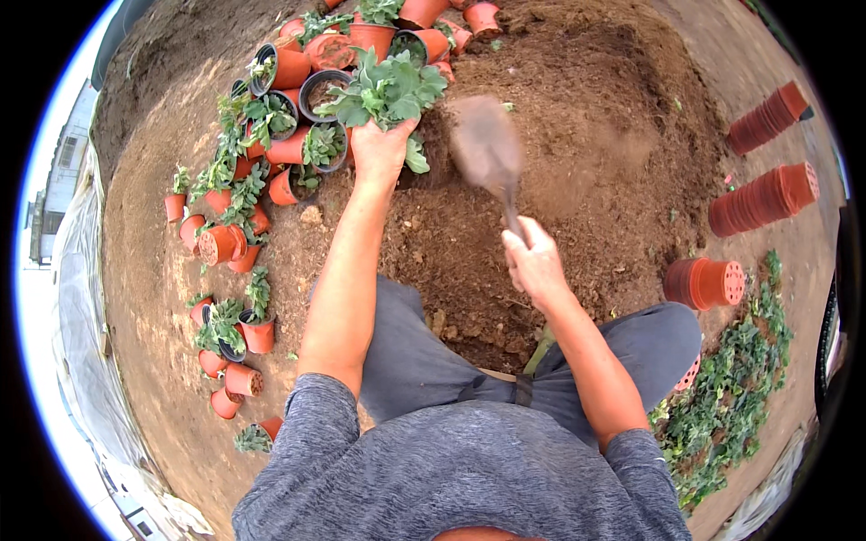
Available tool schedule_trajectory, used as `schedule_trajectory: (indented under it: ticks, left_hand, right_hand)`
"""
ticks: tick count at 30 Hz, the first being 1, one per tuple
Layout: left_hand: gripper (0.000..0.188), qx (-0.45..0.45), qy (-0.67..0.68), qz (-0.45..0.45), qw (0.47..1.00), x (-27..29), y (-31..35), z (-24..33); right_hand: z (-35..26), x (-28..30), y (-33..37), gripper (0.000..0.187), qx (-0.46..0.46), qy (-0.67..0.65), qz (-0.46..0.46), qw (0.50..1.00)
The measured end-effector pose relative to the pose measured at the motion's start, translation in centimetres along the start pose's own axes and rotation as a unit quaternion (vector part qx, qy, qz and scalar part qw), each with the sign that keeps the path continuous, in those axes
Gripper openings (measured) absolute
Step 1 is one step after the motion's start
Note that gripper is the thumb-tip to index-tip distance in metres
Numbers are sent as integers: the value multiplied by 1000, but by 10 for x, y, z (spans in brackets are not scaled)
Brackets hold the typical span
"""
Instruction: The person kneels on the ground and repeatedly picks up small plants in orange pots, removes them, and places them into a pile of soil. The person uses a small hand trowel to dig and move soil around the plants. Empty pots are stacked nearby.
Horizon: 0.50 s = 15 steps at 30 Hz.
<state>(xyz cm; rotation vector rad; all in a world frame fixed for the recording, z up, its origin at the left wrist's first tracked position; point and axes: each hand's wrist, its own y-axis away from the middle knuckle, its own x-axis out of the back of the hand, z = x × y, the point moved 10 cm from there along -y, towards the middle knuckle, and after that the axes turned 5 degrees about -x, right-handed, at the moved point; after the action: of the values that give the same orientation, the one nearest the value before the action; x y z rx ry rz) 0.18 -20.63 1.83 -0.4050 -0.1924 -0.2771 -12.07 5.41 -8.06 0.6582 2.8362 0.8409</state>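
My left hand [381, 151] is closed on a leafy green plant [388, 88] at the far side of the soil, near the heap of pots. The plant's broad lobed leaves spread over my fingers; whether a pot sits under them is hidden. My right hand [536, 261] grips the handle of a trowel [487, 149], its dark blade pointing away from me and slightly blurred. The blade is over the loose brown soil [595, 126], just right of the plant and apart from it.
Orange pots, several with plants, lie tumbled at the far left [329, 52] and down the left side [259, 337]. Nested stacks of empty pots [762, 200] lie at the right. Below them is a bed of cut greenery [722, 415]. Plastic sheeting [86, 298] edges the left.
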Motion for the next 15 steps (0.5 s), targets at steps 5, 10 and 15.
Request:
schedule_trajectory:
  ticks: [5,10,15]
  left_hand:
    - [28,-17,-80,-7,997,8,2,-5]
    - [28,-37,-83,2,996,12,0,1]
    - [32,-10,-81,-5,997,22,-3,-5]
  right_hand:
    - [-17,27,3,32,90,-218,133,963]
    - [2,13,2,48,75,128,61,987]
    - [6,34,9,41,101,-184,149,966]
